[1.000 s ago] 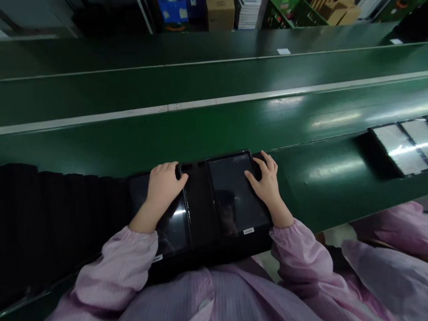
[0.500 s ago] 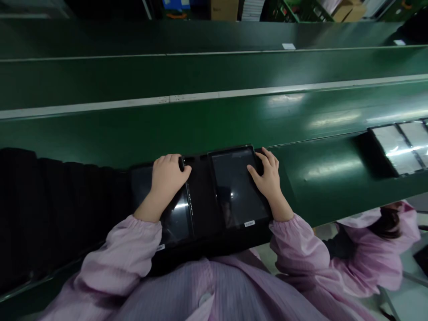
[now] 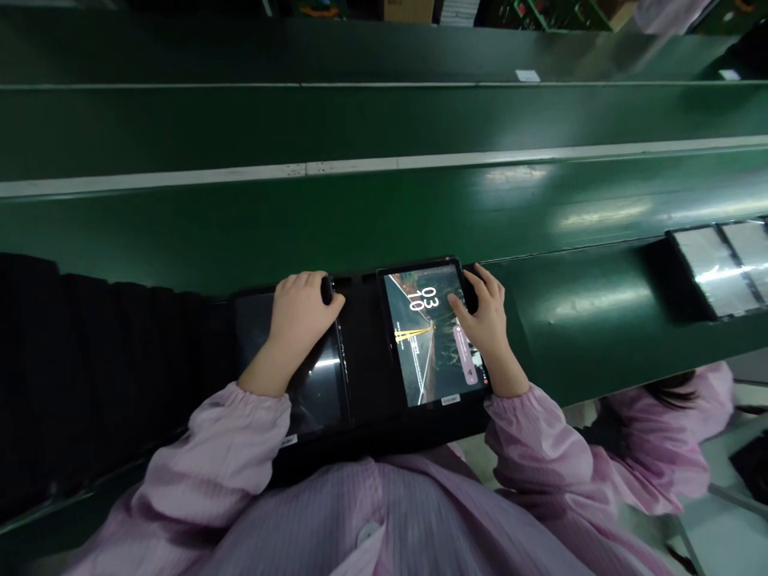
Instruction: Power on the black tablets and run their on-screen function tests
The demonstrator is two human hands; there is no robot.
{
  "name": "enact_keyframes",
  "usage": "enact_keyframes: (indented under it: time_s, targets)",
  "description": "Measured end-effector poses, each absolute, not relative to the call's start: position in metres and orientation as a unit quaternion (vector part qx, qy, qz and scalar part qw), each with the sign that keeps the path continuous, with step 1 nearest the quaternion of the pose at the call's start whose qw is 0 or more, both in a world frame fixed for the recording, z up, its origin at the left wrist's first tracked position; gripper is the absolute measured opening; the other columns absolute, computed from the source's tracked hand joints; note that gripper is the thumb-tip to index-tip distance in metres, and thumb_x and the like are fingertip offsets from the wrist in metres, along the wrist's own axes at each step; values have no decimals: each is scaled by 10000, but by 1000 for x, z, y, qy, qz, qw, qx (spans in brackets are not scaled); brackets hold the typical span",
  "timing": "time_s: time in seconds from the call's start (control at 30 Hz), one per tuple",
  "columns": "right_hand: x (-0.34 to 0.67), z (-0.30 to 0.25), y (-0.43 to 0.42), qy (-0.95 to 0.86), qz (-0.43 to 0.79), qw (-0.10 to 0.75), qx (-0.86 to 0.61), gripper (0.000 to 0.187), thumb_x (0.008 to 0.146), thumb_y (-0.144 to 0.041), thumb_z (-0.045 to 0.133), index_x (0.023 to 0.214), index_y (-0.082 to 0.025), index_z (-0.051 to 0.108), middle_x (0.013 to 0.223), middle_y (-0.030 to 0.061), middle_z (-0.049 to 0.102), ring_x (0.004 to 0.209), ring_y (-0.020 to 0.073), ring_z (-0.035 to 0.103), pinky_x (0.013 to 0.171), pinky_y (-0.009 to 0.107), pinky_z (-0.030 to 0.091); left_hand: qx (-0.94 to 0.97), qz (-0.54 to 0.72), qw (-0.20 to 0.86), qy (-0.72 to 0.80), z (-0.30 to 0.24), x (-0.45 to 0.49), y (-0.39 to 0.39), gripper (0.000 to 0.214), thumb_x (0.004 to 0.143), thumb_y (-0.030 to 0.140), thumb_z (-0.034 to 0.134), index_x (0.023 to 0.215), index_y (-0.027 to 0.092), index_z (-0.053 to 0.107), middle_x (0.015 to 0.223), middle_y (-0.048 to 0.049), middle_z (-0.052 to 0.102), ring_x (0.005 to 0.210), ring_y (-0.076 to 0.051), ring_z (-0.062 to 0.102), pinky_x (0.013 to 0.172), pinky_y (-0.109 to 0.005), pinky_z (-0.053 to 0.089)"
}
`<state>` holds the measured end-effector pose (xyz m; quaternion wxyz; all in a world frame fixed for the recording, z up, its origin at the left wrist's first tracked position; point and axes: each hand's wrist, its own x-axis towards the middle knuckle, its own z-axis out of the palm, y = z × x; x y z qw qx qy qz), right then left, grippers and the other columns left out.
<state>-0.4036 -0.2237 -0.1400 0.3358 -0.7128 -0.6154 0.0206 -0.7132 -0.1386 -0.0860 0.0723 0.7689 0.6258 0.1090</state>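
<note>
Two tablets lie side by side in a black tray (image 3: 363, 352) at the near edge of the green bench. My left hand (image 3: 298, 316) rests on the top of the left tablet (image 3: 312, 384), whose screen is dark, with the thumb at its upper right corner. My right hand (image 3: 485, 324) grips the upper right edge of the right tablet (image 3: 426, 336). That tablet's screen is lit and shows a clock and a road picture.
A green conveyor belt (image 3: 384, 128) with white stripes runs across behind the tray. Another tray of pale tablets (image 3: 717, 268) sits at the right. A stack of black trays (image 3: 90, 376) fills the left. A co-worker in a pink smock (image 3: 660, 448) is at the lower right.
The right tablet's screen has lit up; it was dark before. Both hands have stayed at the tablets' top edges. The view has tilted down slightly.
</note>
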Motion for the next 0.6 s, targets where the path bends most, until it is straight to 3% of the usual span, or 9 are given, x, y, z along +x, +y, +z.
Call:
enact_keyframes:
  time_s: [0.23,0.37,0.5,0.6]
  targets:
    - [-403,-140,-221,-610,30,340,-715,557,1000,-624,588,1425,-267,639,1559,156,584,1434,390,516,1215,683,438,767,105,81,628,-85,-707,-137,488,896,290,516,1266,43,719,1265,-243,734,1237,-409,669,1176,-563,482]
    - [-402,-130,-226,-609,23,350,-711,542,1012,-610,571,1419,-261,642,1541,171,583,1442,399,508,1213,704,426,752,184,138,618,-72,-722,-143,564,900,308,521,1387,53,646,1427,-236,666,1391,-362,609,1262,-518,438]
    - [-428,-111,-249,-687,-43,321,-651,380,1055,-507,571,1333,-298,725,1628,109,509,1591,431,334,1266,742,334,682,296,163,649,-61,-773,-174,662,878,465,537,1416,92,637,1519,-210,618,1449,-367,577,1275,-538,440]
    - [-462,-103,-266,-776,-34,297,-555,316,1070,-440,578,1272,-305,780,1680,64,472,1651,435,226,1276,740,337,565,320,215,730,-67,-811,-208,691,854,455,561,1448,105,613,1568,-216,578,1405,-387,622,1255,-553,467]
